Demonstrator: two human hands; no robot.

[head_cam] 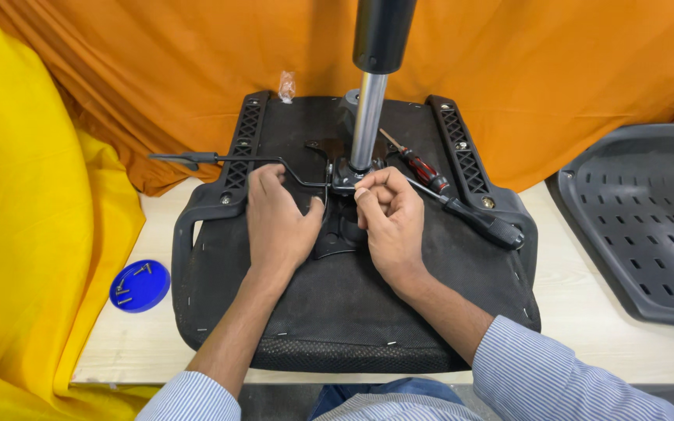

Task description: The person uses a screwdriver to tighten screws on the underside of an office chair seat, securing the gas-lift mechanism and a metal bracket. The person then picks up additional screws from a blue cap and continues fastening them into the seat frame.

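The upturned chair seat (352,312) lies on the counter (587,312) under both hands. The gas-lift column (368,117) rises just beyond the fingers and could tip if jostled. Left hand (278,222) fingers grip the lever rod (274,164); right hand (388,218) fingers pinch at the mechanism plate (345,179), where a small screw might slip free.

seat (337,312): black, upside down on table | mechanism plate (342,226): black, centred, cylinder upright
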